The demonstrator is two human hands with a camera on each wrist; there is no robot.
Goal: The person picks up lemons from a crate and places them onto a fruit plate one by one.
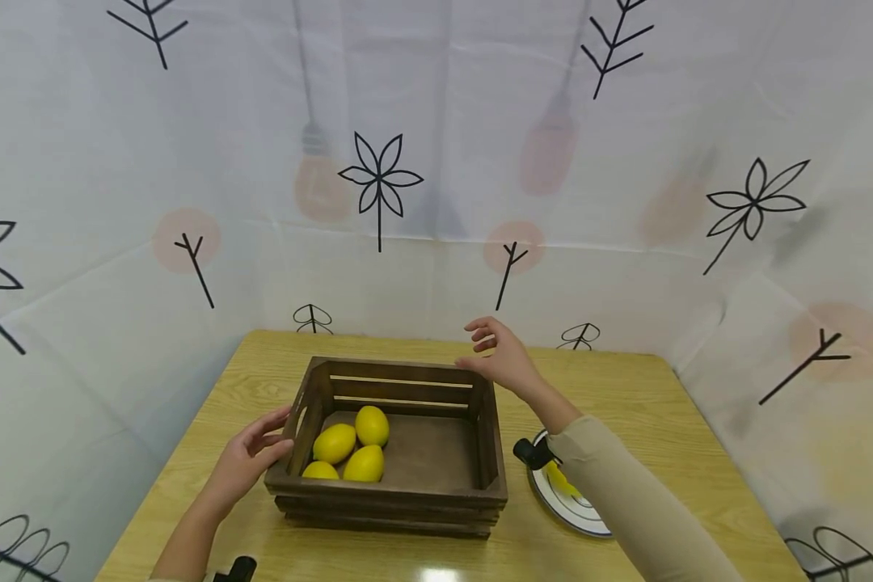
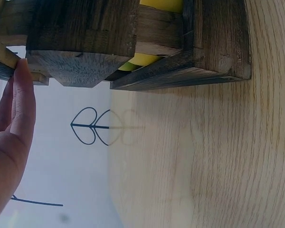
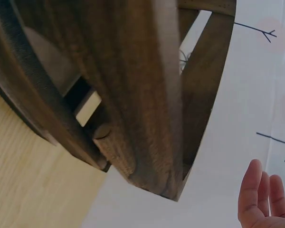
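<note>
A dark brown slatted wooden crate (image 1: 400, 503) stands on the table, with several yellow lemons (image 1: 335, 443) gathered in its left half. At the crate's left end is my left hand (image 1: 242, 465); its fingers lie nearly straight against the side. The left wrist view shows a fingertip of that left hand (image 2: 19, 118) touching a wooden slat. My right hand (image 1: 505, 357) is raised by the back right corner, its fingers loosely bent and holding nothing. In the right wrist view, a gap separates the right hand (image 3: 263, 204) from the crate (image 3: 147, 118).
Right of the crate, a white plate (image 1: 580, 517) with a dark rim carries something yellow (image 1: 562, 482), partly hidden by my right sleeve (image 1: 618, 493). The wood-grain table (image 1: 611, 388) backs onto a white printed cloth (image 1: 436, 283), which also hangs on both sides.
</note>
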